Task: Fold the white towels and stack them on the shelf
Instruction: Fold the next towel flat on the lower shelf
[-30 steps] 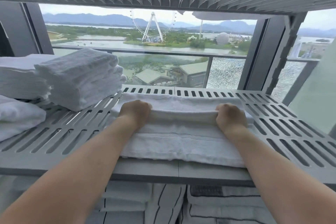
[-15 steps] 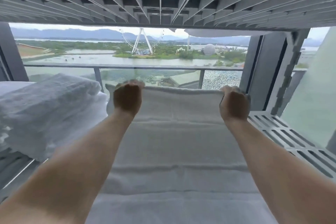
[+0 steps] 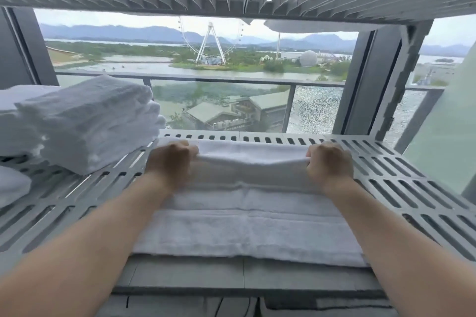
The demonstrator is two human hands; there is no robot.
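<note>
Facing a window [image 3: 116, 59], slotted shelf [image 3: 386, 170] bearing towel [image 3: 247, 229]

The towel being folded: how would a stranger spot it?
On the slotted shelf by the window, the towel lies in the middle. Unlike the folded stack at left, it is flat; the left hand and right hand grip its raised edge.

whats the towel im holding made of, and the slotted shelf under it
The towel looks like white cotton terry: matte, fuzzy pile with flat woven bands across it, and its edge drapes softly between the left hand and the right hand. The shelf looks like moulded grey plastic with a matte finish and uniform rounded slots; painted metal cannot be ruled out.
</note>
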